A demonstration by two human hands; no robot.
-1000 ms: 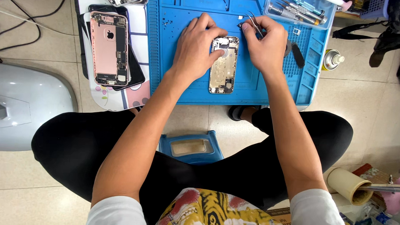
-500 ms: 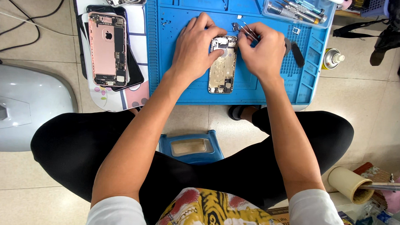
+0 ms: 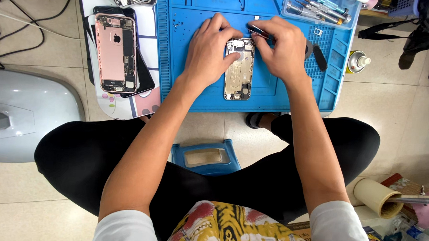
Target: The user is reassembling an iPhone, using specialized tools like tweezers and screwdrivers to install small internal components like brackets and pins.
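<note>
left hand [image 3: 208, 53] presses flat on the opened metal phone shell [image 3: 239, 71], lying on the ribbed blue rubber mat [image 3: 187, 91]. right hand [image 3: 282, 48] pinches slim steel tweezers [image 3: 256, 30] at its top edge.

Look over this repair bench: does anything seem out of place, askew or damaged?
Mostly orderly. The pink opened phone lies stacked crookedly on a dark panel, overhanging it. The left hand steadies the gold phone shell squarely on the blue mat; the right hand holds tweezers.
</note>
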